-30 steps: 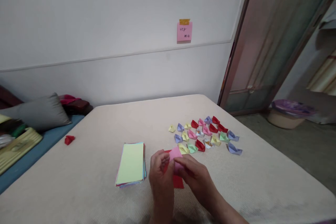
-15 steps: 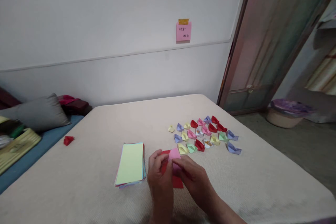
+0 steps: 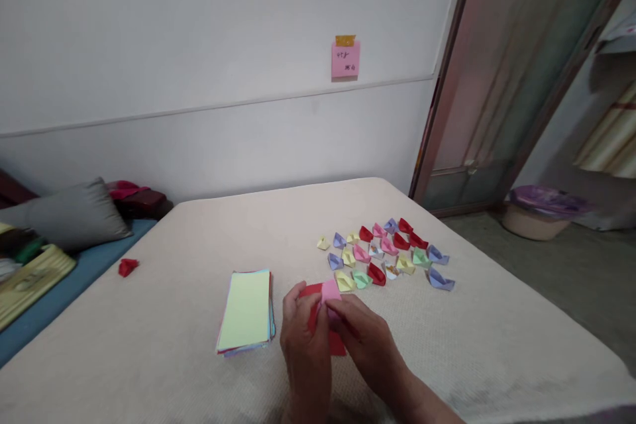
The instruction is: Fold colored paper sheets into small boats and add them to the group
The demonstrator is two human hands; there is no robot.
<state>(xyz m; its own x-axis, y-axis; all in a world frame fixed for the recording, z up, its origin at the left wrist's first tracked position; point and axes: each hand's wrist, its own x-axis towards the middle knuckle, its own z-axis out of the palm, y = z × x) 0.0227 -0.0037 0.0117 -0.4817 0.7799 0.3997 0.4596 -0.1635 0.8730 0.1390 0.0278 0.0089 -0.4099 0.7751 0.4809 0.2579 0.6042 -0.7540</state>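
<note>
Pink paper (image 3: 330,291), already folded small, is held up between the two hands, to the right of the paper stack (image 3: 247,310). The left hand (image 3: 304,328) pinches it with the thumb and curled fingers, and the right hand (image 3: 365,331) grips its lower part between thumb and forefinger; the exact fold is hidden by the fingers. Beneath both hands, just right of the stack, lies a red paper sheet (image 3: 338,346), partly covered by them. The stack itself has a pale yellow-green sheet on top, with red and blue edges showing below. Beyond the hands, to the right of the stack and farther back, folded paper boats (image 3: 376,274) stand in loose rows: red, pink, purple, yellow, green, and a couple in patterned white. Well to the left of the stack sits a red folded paper piece (image 3: 128,267). All these rest on a cream textured cloth (image 3: 169,344). Farther left of the stack is a grey pillow (image 3: 84,215); behind it, a pink note (image 3: 345,61) is taped to the white wall (image 3: 223,33).
</note>
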